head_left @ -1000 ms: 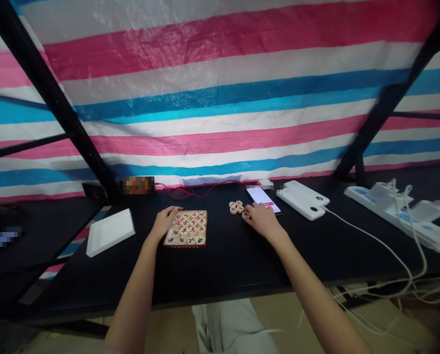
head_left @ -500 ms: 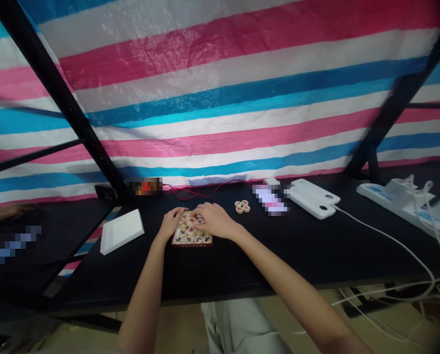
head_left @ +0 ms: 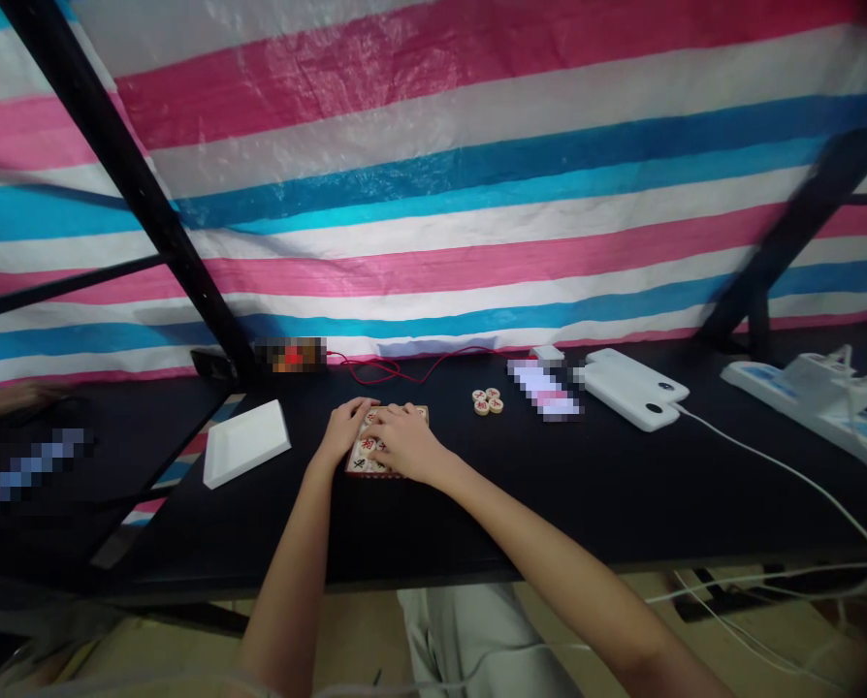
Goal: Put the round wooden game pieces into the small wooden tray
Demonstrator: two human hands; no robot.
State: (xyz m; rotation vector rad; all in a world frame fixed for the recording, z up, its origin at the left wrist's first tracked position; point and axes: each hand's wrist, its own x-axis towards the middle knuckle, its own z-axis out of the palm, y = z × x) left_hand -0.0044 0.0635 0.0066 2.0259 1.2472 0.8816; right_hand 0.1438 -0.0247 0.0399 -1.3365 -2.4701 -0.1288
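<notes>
A shallow red-edged box of Chinese chess pieces lies on the black table in front of me. The round pieces are pale, with red or black characters. My left hand is closed along the box's left side, fingers curled over its far left corner. Across the middle and right of the box lies my right hand, fingers spread over the pieces and hiding many of them. Any piece under its fingertips is hidden. Several more chess pieces sit in a small cluster to the right of the box.
A white box lid lies at left. Along the back are a blurred object with a red cable and a blurred phone. White power banks and a power strip with cables are at right. Another person's hand shows far left.
My right hand has slid toward the near right part of the box, covering front pieces that showed before. My left hand stays at the box's left side. The view has shifted slightly.
</notes>
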